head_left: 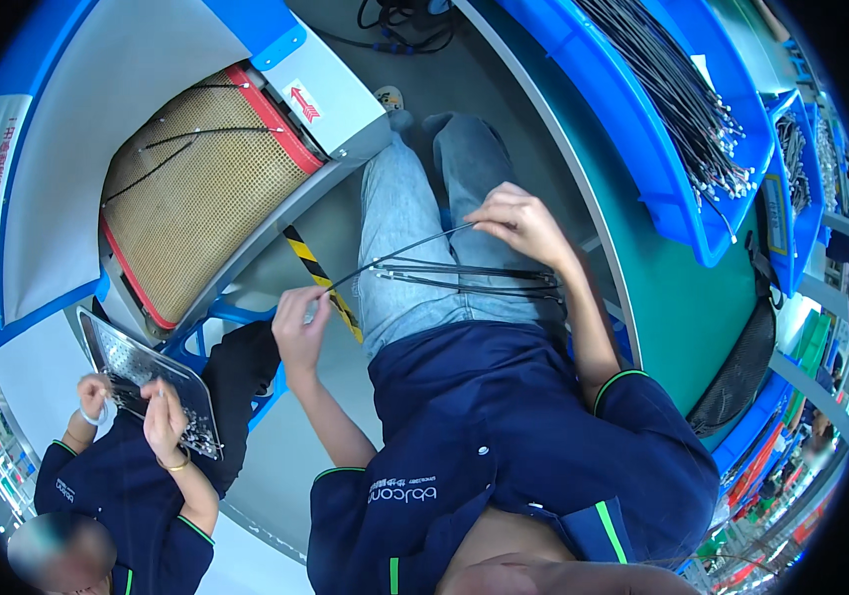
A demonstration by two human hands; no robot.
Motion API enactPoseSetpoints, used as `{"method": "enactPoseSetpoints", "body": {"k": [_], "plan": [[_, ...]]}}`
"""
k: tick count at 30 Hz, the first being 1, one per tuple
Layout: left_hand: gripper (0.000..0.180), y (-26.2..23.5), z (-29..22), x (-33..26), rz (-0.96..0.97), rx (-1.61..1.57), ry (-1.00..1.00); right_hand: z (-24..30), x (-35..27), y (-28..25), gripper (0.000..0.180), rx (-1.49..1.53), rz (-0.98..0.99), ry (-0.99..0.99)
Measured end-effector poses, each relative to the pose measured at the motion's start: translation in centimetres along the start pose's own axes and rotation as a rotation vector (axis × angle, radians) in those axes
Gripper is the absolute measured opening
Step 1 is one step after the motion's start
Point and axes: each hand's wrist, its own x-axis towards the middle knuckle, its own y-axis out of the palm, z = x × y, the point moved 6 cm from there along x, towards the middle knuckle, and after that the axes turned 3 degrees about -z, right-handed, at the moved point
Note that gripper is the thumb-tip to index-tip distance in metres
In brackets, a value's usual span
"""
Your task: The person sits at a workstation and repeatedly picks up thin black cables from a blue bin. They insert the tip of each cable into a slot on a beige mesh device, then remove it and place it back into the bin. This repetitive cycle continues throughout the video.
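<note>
A thin black cable (409,248) is stretched at a slant above my thighs. My left hand (300,322) pinches its lower end between thumb and fingertips. At the other end, my right hand (520,223) grips it with the fingers bent; the cable tip is hidden there. Several more black cables (499,289) with small pale end fittings lie across my lap, just below the stretched one. Their right ends reach close to my right forearm.
A mesh conveyor belt (211,188) with red edges carries a few cables at upper left. Blue bins of cables (682,213) stand on the green bench (662,297) at right. At lower left a co-worker's hands (162,421) work over a metal tray (102,342) of small parts.
</note>
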Motion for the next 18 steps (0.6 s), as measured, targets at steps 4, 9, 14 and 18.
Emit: {"method": "enactPoseSetpoints", "body": {"k": [4,9,14,18], "plan": [[0.012,-0.7,0.7,-0.3,-0.033,-0.012,-0.055,-0.6,-0.2,-0.6,0.013,0.062,0.012,0.065],[0.011,-1.3,1.3,-0.3,-0.050,0.020,-0.065,-1.0,-0.4,-1.4,0.013,0.088,0.000,0.111],[0.010,-2.0,2.4,-1.0,-0.063,0.022,-0.084,-0.9,-0.3,-0.9,0.011,0.132,-0.012,0.156],[0.010,-2.1,2.5,-0.9,-0.060,0.026,-0.073,-1.2,-0.5,-1.0,0.012,0.132,-0.045,0.132]]}}
